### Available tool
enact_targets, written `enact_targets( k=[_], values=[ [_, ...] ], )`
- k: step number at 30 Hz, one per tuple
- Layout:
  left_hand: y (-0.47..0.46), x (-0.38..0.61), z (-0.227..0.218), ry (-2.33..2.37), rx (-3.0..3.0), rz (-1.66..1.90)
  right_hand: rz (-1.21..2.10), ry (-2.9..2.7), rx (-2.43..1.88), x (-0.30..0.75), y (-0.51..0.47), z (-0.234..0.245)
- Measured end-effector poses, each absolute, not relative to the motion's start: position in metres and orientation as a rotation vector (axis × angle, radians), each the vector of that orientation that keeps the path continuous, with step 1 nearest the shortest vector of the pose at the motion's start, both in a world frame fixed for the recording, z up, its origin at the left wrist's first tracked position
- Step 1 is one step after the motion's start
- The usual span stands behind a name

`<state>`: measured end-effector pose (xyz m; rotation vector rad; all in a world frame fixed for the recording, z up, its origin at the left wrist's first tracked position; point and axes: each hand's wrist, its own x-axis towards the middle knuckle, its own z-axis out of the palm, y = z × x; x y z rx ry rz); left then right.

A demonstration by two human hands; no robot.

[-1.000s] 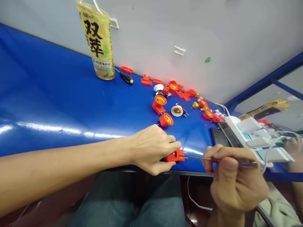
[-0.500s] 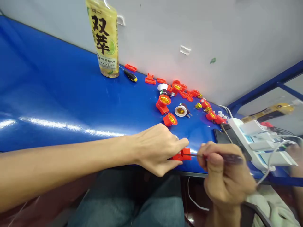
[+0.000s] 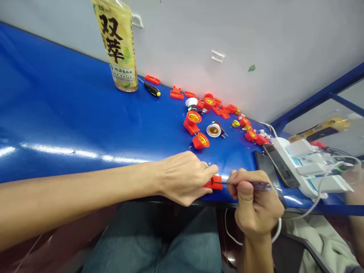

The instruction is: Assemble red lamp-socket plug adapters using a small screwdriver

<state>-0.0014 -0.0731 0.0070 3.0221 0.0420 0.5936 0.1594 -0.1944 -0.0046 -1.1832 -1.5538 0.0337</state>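
Observation:
Near the front edge of the blue table, my left hand is closed on a red plastic lamp socket part, pressing it against the tabletop. Most of that part is hidden under my fingers. My right hand grips a screwdriver by its dark translucent handle, holding it nearly level. Its thin shaft runs left, with the tip at the red part; whether it sits in a screw I cannot tell. Just beyond my left hand lie a red lamp socket with a gold inner thread and another red socket.
A yellow drink bottle and a black-and-yellow screwdriver stand and lie at the back. A white-rimmed socket with plug pins is mid-table. At right are phones and a white power strip. A person's blurred arm shows far right.
My right hand and its screwdriver have shifted left, closer to the red part, and the handle now shows more sharply. My left hand keeps its hold. The whole view has shifted slightly.

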Motion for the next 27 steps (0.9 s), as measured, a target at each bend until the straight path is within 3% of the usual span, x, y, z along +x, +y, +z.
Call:
enact_targets(
  k=[7,14,18,27],
  values=[
    [-0.072,-0.001,0.012,0.127,3.021,0.41,0.101,-1.555,-1.253,0.161,-0.191,0.0],
    [-0.074,0.001,0.028,0.065,3.026,0.625,0.007,-1.711,-1.438,0.157,-0.185,0.025],
    [-0.074,-0.003,0.024,0.015,3.038,0.51,0.028,-1.746,-1.465,0.156,-0.183,0.03],
    [-0.06,-0.006,0.02,0.182,2.92,0.533,0.097,-1.381,-1.113,0.172,-0.191,0.028]
  ],
)
